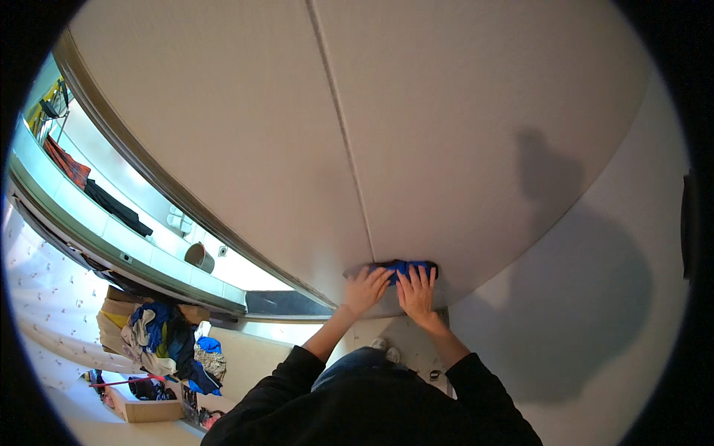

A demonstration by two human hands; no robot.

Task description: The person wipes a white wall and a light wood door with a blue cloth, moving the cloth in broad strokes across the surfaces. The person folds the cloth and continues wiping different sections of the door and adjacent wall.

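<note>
A folded or rolled blue and black cloth point(399, 266) is between my hands, close in front of a large beige panel point(446, 149). My left hand point(366, 290) holds its left part, fingers bent over the fabric. With fingers somewhat apart, my right hand point(418, 293) grips its right part from the near side. The fingertips of both hands almost meet at its middle. What kind of cloth it is, I cannot make out. Whether its far side touches the panel is hidden.
A vertical seam point(336, 97) divides the panel. Left of it, an opening shows a bucket point(198, 256) and hanging clothes point(111, 204). A clothes heap point(167, 334) lies at the lower left, above an open box point(152, 411). A pale wall point(580, 312) bearing my shadow stands right.
</note>
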